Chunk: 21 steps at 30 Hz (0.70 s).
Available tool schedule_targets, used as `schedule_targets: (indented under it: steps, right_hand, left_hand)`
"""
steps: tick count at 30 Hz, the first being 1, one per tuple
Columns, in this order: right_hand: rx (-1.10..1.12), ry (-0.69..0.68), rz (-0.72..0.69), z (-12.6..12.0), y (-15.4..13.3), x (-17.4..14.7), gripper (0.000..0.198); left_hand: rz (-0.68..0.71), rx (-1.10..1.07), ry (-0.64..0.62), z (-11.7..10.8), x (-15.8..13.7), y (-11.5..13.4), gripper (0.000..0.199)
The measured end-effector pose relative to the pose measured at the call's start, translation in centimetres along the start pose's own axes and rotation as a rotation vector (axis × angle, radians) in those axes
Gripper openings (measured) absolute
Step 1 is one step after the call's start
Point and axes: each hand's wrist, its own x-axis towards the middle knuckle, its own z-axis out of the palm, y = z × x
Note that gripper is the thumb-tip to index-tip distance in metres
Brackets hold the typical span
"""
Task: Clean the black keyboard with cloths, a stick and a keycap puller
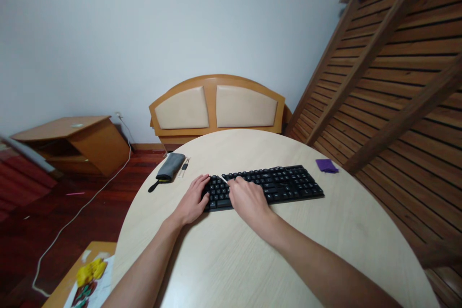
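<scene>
A black keyboard (285,185) lies flat on the pale round table (231,269). At its left end, my left hand (193,199) grips the side, with the fingertips near the back corner and the thumb toward the front. My right hand (249,197) is closed over the left half of the keys. Between its fingers it pinches a thin white stick (224,180), which looks like a cotton swab and slants down to the back rows of keys. The stick's other end is hidden by the hand.
A grey pouch (171,167) with a black loop and some thin sticks with a small black piece (184,167) lie at the table's left. A folded purple cloth (327,165) is at the right. Wooden slats (397,91) lean beyond; a cable (86,207) crosses the floor.
</scene>
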Motion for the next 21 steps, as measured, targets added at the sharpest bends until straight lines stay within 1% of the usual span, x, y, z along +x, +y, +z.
schedule_targets:
  steps: [5,9,14,21]
  right_hand:
    - [0.004,-0.027,0.017,1.1,-0.9,3.1,0.031]
    - [0.009,-0.046,0.017,1.6,-1.8,4.0,0.031]
    - [0.012,-0.057,0.019,1.8,-2.6,3.7,0.031]
    - [0.006,-0.072,0.013,1.1,-2.7,2.0,0.032]
  left_hand:
    - [0.004,-0.003,0.000,0.0,0.0,0.0,0.053]
    - [0.011,-0.006,-0.004,-0.1,0.0,0.0,0.054]
    - [0.011,-0.012,-0.003,-0.1,0.0,0.0,0.055]
    - [0.016,0.004,-0.006,-0.1,0.0,-0.1,0.056]
